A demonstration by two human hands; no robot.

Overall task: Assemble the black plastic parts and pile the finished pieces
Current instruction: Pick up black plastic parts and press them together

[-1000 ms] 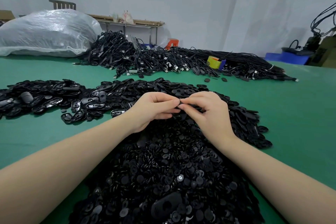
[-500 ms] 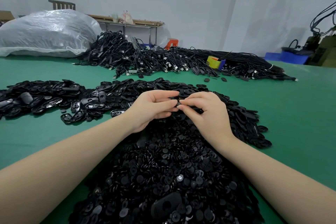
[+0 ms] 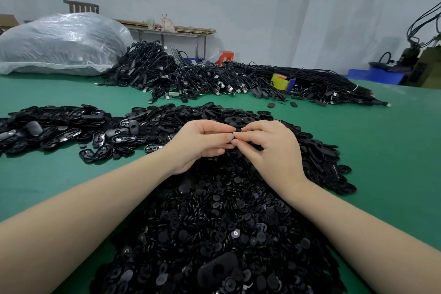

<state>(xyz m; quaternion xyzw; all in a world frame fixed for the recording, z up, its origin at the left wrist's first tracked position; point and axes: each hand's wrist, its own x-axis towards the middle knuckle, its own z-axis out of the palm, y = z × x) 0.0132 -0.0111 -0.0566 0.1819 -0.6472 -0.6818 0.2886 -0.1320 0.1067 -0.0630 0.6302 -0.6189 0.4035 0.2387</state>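
**Fingertips joined on small black part above disc heap**

Fingertips [image 3: 232, 135] of both hands meeting tip to tip over far end of heap of round black discs [image 3: 214, 229]. Small black part [image 3: 238, 129] pinched there, mostly hidden; shape not resolvable. Left hand [image 3: 199, 144]: fingers curled inward, thumb on top, knuckles toward left, closed on the part. Right hand [image 3: 269, 148]: fingers bent, index and thumb drawn to a narrow pinch on same part, back of hand facing up. Whether one piece or two are held: cannot tell.

Wrists low, just above the heap. Forearms bare, entering from bottom corners and converging over the heap.

Larger black oval shell [image 3: 218, 270] lying on near end of heap. Pile of oval black shells [image 3: 317, 150] wrapping far and right edges of heap, touching it. Second spread of shiny oval pieces [image 3: 62, 129] left of heap, on green table [image 3: 393, 150].

Beyond heap, well apart: tangle of black cables [image 3: 214, 81] across table; yellow-blue tape roll [image 3: 282, 81] among them. Far left of heap: large clear plastic bag [image 3: 62, 43].
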